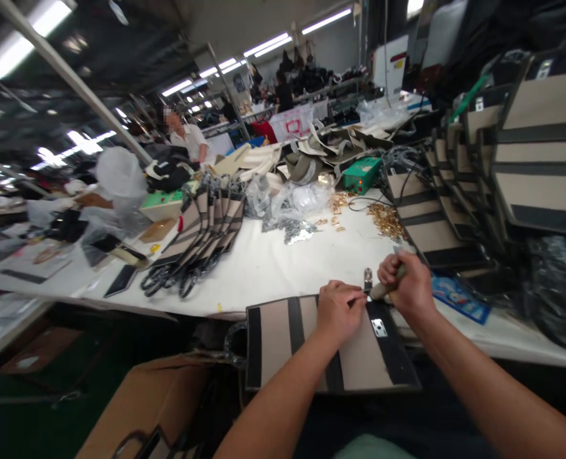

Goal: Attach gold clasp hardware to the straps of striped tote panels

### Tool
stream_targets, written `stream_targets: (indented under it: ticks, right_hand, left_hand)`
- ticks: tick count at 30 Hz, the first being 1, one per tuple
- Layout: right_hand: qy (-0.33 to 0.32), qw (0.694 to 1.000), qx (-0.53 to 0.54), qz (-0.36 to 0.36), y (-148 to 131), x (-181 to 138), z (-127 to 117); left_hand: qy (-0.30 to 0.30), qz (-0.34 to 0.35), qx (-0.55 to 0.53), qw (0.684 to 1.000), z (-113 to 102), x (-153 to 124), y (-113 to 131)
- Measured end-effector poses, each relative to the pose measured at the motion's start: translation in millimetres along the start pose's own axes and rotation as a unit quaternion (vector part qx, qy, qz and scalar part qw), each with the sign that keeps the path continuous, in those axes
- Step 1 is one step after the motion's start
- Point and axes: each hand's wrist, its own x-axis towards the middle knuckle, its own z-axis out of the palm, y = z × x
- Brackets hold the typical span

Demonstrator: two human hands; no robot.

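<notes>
Touching striped bag [365, 363] with left hand [339, 310], cannot tell if pinching, gripping tool [381, 291] tightly in right hand [411, 284]

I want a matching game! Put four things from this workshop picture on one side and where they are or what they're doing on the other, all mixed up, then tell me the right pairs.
Things
1. Left hand
2. Gold-coloured pieces
3. Right hand
4. Cardboard box

Places and states
A. Gripping a tool
B. Lower than the tabletop
C. On the striped panel
D. Scattered on the white table

Right pairs: 1-C, 2-D, 3-A, 4-B
</notes>
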Motion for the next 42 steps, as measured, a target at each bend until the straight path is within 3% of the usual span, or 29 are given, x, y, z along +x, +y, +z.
stream_targets:
  ticks: [4, 8, 14, 29, 42]
  right_hand:
    - [-0.075, 0.982, -0.170, -0.042, 8.2, -9.8, 0.5]
    - [-0.152, 0.913, -0.368, -0.090, 13.2, -18.7, 4.9]
    - [-0.212, 0.849, -0.462, -0.145, 23.7, -31.6, 14.3]
    - [-0.197, 0.838, -0.497, -0.107, 13.3, -31.1, 23.1]
    - [-0.195, 0.864, -0.459, -0.067, 10.4, -21.5, 8.0]
  left_hand:
    - [0.016, -0.016, -0.027, 0.999, 1.2, -2.7, -2.0]
    - [0.004, -0.032, -0.026, 0.999, 3.0, -2.0, -5.8]
    - [-0.013, -0.057, 0.042, 0.997, 4.8, -2.6, -8.3]
    - [-0.018, -0.055, 0.015, 0.998, 8.7, -5.9, -14.6]
    - [-0.032, -0.069, -0.033, 0.997, 1.0, -6.4, -8.4]
